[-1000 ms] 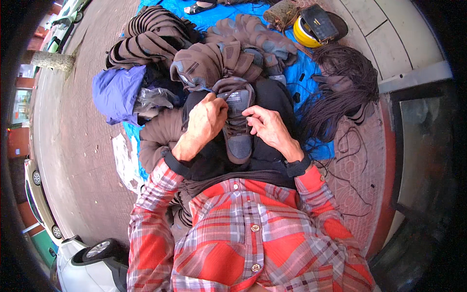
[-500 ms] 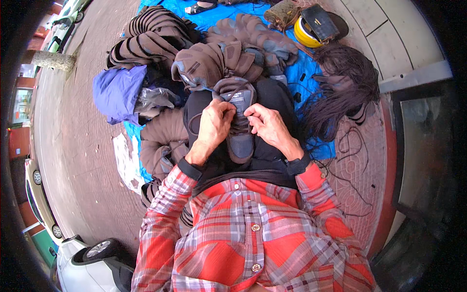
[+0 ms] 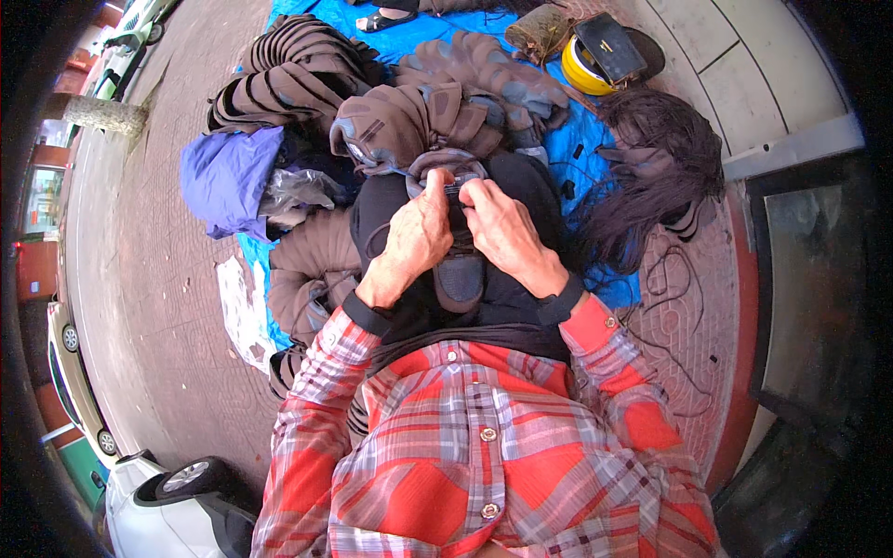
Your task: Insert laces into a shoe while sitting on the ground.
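Grey-brown shoe [image 3: 459,282] is sitting on the black trousers [image 3: 532,197] over the person's lap, toe pointing back at the torso, collar facing away. Both hands are working over its throat.

Left hand [image 3: 412,234]: coming in from the shoe's left, thumb and forefinger drawn together, pinching at the tongue area. Right hand [image 3: 505,228]: mirroring from the other side, fingers curled in narrow, pinching at the same spot. Fingertips are sitting just beside each other. Cannot tell whether they are gripping lace or tongue; the fingers are hiding it. A thin dark lace [image 3: 376,240] is looping out left of the left hand.

Black wristbands [image 3: 561,303] are circling both wrists, below plaid sleeves [image 3: 605,337].

Around the lap: a fanned stack of brown shoe uppers [image 3: 409,123] is lying just beyond the shoe, with more bundles [image 3: 288,79] behind it and another pile [image 3: 312,260] to the left. Purple cloth [image 3: 228,183] is bunching at far left, a clear plastic bag [image 3: 302,191] lying against it. A big tangle of dark laces [image 3: 665,149] is spreading to the right, partly over the blue tarp [image 3: 575,172], with loose strands trailing onto the paving [image 3: 684,372].

Top right: a black case [image 3: 609,48] is resting on a yellow tub [image 3: 579,72]. Top edge: a sandalled foot [image 3: 379,19] is resting on the tarp. Lower left: a white car [image 3: 163,511] is standing on the street side.
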